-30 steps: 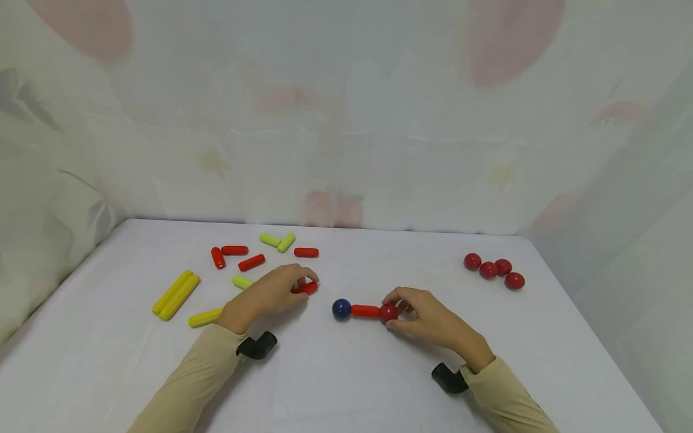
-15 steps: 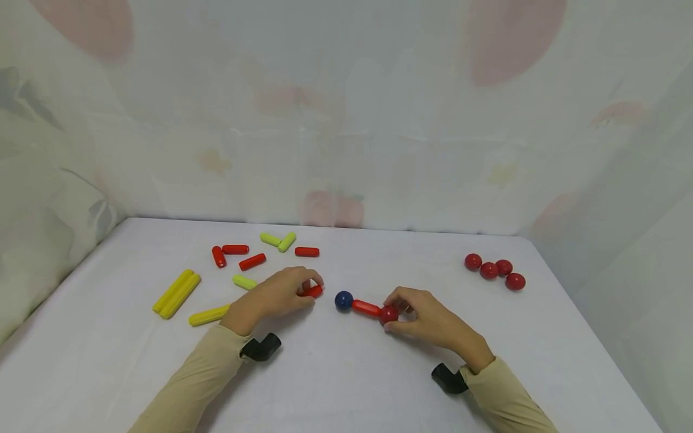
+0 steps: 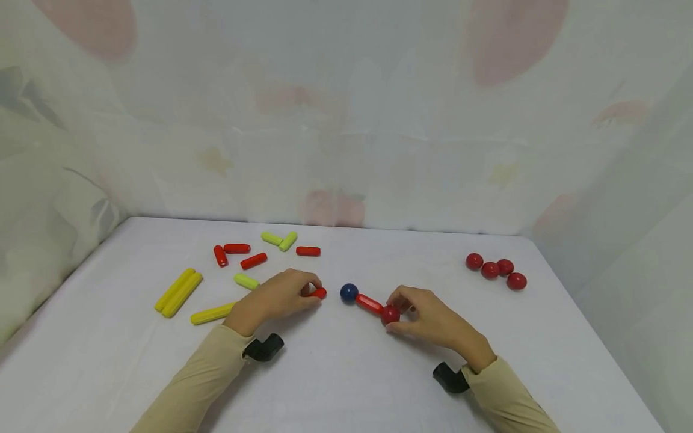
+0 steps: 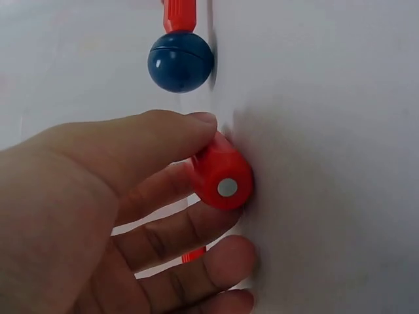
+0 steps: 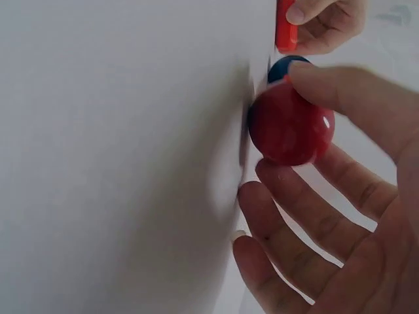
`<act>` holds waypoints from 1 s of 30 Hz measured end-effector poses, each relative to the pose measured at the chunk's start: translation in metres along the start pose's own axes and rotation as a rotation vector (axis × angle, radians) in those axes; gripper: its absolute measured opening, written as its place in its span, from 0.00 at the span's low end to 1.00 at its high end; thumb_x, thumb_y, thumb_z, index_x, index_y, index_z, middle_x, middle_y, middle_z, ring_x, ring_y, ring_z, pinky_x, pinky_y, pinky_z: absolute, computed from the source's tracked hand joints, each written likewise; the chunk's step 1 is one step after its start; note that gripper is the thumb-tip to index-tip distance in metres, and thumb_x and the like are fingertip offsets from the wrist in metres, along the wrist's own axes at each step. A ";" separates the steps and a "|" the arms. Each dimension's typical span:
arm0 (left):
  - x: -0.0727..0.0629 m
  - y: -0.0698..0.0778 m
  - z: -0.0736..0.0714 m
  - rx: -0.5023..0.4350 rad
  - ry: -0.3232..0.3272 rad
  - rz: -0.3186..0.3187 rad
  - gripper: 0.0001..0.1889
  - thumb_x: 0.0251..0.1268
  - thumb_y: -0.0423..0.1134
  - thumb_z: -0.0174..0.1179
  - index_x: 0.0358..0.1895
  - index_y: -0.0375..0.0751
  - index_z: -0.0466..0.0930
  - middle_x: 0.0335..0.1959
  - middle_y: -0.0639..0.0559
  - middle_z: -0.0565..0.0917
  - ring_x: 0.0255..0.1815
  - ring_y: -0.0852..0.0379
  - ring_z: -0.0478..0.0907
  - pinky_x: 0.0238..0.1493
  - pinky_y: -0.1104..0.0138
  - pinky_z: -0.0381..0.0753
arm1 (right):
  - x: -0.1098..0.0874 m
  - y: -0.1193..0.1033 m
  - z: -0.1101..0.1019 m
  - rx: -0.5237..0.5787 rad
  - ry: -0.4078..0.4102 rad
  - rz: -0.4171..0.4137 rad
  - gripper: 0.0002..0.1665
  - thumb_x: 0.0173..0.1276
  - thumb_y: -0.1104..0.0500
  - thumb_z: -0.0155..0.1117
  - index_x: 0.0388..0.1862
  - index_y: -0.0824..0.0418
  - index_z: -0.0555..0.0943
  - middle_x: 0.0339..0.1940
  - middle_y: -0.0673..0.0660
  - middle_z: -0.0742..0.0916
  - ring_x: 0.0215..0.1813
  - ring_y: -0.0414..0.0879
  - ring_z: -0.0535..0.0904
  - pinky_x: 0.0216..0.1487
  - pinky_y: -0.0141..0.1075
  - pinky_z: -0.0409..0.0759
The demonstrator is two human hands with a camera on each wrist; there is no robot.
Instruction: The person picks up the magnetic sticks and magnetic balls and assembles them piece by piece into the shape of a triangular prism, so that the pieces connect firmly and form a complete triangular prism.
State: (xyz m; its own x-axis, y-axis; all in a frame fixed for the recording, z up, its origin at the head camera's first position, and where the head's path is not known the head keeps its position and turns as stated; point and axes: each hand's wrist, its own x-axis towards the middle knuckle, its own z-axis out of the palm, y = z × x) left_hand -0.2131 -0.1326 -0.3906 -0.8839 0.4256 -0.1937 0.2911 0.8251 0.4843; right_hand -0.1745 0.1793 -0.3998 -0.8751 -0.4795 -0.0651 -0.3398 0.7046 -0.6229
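My left hand [image 3: 278, 296] pinches a short red rod [image 4: 226, 173] between thumb and fingers, low over the white table. A pale metal disc shows in the rod's near end in the left wrist view. With thumb and fingertips my right hand [image 3: 425, 314] grips a red ball [image 5: 291, 125]. From that ball a second red rod [image 3: 370, 304] runs up and left to a dark blue ball [image 3: 349, 293], the three forming one slanted line on the table. The blue ball lies just right of the left hand's rod, with a gap between them.
Several loose red rods [image 3: 254, 260] and yellow-green rods [image 3: 272, 239] lie at the back left. Long yellow rods [image 3: 182, 294] are left of my left hand, one partly behind the wrist [image 3: 213, 313]. Several red balls [image 3: 490, 270] sit at the back right.
The blue ball's end of the joined piece has swung away from me and slightly right, pivoting about the red ball. My left hand has shifted a little right with its rod.
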 end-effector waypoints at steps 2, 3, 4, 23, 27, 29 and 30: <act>0.000 0.001 0.000 -0.004 -0.006 -0.009 0.16 0.63 0.44 0.67 0.53 0.47 0.82 0.33 0.55 0.81 0.37 0.57 0.74 0.42 0.64 0.78 | -0.001 0.000 -0.001 -0.006 -0.004 -0.008 0.19 0.60 0.51 0.74 0.49 0.49 0.79 0.42 0.41 0.84 0.49 0.39 0.78 0.53 0.41 0.80; -0.001 0.001 0.000 -0.005 -0.008 -0.013 0.16 0.63 0.44 0.68 0.53 0.48 0.82 0.33 0.55 0.81 0.37 0.57 0.74 0.42 0.65 0.78 | -0.001 0.000 -0.001 -0.010 -0.004 -0.011 0.19 0.60 0.52 0.74 0.49 0.49 0.79 0.41 0.41 0.84 0.49 0.39 0.78 0.53 0.41 0.80; -0.001 0.002 0.001 -0.006 -0.011 -0.017 0.15 0.63 0.44 0.68 0.52 0.48 0.82 0.33 0.55 0.80 0.36 0.57 0.74 0.42 0.65 0.78 | -0.001 0.000 -0.001 -0.013 -0.005 -0.015 0.19 0.61 0.52 0.74 0.49 0.48 0.80 0.41 0.41 0.84 0.49 0.39 0.78 0.53 0.41 0.80; -0.001 0.023 0.020 -0.037 0.032 0.038 0.12 0.62 0.45 0.68 0.47 0.50 0.82 0.25 0.57 0.78 0.30 0.58 0.74 0.33 0.66 0.74 | 0.001 -0.006 0.004 -0.010 -0.001 0.011 0.21 0.58 0.45 0.76 0.47 0.49 0.80 0.39 0.41 0.85 0.46 0.37 0.79 0.55 0.42 0.80; -0.001 0.027 0.024 -0.057 0.044 0.042 0.13 0.63 0.45 0.67 0.49 0.49 0.81 0.24 0.58 0.78 0.29 0.58 0.74 0.33 0.66 0.74 | 0.001 -0.007 0.005 0.002 -0.013 0.008 0.21 0.58 0.45 0.75 0.47 0.49 0.79 0.39 0.41 0.85 0.46 0.38 0.79 0.55 0.43 0.80; 0.000 0.029 0.026 -0.062 0.053 0.046 0.13 0.64 0.46 0.66 0.49 0.49 0.81 0.24 0.58 0.78 0.28 0.59 0.74 0.32 0.66 0.74 | 0.001 -0.007 0.006 0.003 -0.015 0.003 0.22 0.58 0.44 0.76 0.47 0.48 0.79 0.40 0.41 0.85 0.46 0.38 0.78 0.55 0.43 0.80; 0.000 0.029 0.026 -0.067 0.057 0.047 0.13 0.64 0.45 0.66 0.49 0.48 0.81 0.23 0.57 0.78 0.28 0.58 0.74 0.32 0.66 0.74 | 0.001 -0.007 0.006 0.004 -0.016 0.002 0.22 0.58 0.44 0.76 0.47 0.48 0.79 0.40 0.42 0.85 0.46 0.38 0.78 0.54 0.43 0.80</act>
State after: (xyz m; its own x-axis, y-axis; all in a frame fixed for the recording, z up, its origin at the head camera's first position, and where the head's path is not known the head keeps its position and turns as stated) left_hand -0.1946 -0.0988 -0.3987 -0.8898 0.4401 -0.1210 0.3098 0.7771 0.5478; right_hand -0.1706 0.1706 -0.3997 -0.8700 -0.4867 -0.0787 -0.3370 0.7035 -0.6257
